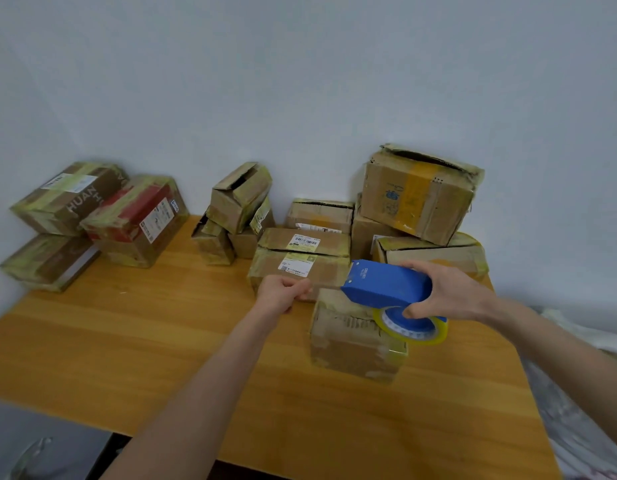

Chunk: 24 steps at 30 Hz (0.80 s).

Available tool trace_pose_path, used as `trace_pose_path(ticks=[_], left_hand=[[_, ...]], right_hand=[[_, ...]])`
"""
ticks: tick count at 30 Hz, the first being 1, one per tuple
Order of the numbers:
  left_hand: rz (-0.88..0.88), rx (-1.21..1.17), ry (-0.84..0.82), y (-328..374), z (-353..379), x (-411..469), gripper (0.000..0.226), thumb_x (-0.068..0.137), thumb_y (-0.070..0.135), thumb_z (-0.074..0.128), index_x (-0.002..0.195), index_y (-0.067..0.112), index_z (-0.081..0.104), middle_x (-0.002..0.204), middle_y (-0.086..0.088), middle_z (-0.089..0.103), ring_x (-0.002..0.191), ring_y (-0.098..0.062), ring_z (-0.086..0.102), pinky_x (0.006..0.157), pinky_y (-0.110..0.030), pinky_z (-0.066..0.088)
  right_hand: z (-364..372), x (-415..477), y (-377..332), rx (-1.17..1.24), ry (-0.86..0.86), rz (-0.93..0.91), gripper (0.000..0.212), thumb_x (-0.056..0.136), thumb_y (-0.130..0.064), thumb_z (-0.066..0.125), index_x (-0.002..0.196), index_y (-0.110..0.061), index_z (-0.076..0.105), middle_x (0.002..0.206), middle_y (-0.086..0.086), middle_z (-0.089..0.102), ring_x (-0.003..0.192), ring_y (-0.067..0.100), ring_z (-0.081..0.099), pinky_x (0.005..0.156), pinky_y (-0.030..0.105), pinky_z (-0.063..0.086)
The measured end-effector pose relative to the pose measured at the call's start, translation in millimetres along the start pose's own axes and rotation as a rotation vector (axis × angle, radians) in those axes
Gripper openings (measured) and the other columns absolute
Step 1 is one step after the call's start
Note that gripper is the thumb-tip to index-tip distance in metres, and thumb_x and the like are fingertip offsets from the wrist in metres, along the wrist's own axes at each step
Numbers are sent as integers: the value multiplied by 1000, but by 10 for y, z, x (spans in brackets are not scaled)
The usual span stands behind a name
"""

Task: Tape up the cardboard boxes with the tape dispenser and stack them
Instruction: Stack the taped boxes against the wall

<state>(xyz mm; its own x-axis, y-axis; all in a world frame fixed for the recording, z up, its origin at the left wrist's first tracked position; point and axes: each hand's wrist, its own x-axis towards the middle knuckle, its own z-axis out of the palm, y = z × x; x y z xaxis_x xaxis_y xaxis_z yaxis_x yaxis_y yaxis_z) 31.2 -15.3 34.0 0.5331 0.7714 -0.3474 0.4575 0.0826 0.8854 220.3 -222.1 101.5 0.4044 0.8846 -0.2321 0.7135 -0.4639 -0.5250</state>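
Left hand (283, 292): forearm reaches in from the near edge; fingers curled with the thumb closed against them, at the far-left corner of the small box; cannot tell whether they pinch anything.
Right hand (452, 296): wraps the rear of the tape dispenser, fingertips under its body.
Tape dispenser (386, 282): blue, boxy shell with white lettering at the nose; held over the small box top, nose pointing left.
Tape roll (416, 332): clear yellowish, on a blue hub, below the right hand.
Small box (352, 344): worn brown cardboard, patchy yellowed tape, centre-right of table.
Labelled box (300, 268): flat, white shipping labels, just beyond the small box.
Table (144, 341): orange wood grain.
Left stack (68, 202): taped boxes, far left, one red-printed.
Large box (418, 192): far right, tilted, top flaps torn, atop others.
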Motion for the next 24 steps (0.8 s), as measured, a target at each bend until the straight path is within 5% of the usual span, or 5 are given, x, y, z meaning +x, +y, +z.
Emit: trace_pose_path(ticks=[7,15,18,20,24], left_hand=[[-1,76,67,-253,-1,38,22,90,27,66,80,10,75,69,4,62,63,-10,49,51,-22,41],[25,288,124,-479,197,172,27,91,31,64,69,17,70,68,2,65,61,-14,55,70,-36,55],[25,381,53,-601,290,147,26,93,40,59,101,18,71,83,2,68,73,-14,61,74,-37,56],[5,581,-37,-723,265,120,49,92,50,54,132,21,57,101,-3,68,83,-17,62,75,-32,53],[202,621,131,-736,233,21,45,96,37,52,136,15,52,118,-6,60,103,-17,57,90,-30,48]], right_hand=[[42,4,13,-114,-25,-17,74,60,-52,66,129,-41,43,105,-13,57,93,14,59,85,44,53],[98,31,-21,-137,21,-14,68,75,-38,73,136,-37,42,107,-9,57,93,15,57,79,32,50],[121,41,-11,-120,21,-32,65,77,-36,73,135,-36,43,109,-8,58,94,15,57,74,26,46],[125,44,5,-144,27,-25,65,76,-38,73,134,-37,43,110,-7,59,93,15,58,74,27,48],[144,33,42,-178,54,-6,66,76,-41,73,135,-38,43,108,-8,59,91,15,56,71,24,43]])
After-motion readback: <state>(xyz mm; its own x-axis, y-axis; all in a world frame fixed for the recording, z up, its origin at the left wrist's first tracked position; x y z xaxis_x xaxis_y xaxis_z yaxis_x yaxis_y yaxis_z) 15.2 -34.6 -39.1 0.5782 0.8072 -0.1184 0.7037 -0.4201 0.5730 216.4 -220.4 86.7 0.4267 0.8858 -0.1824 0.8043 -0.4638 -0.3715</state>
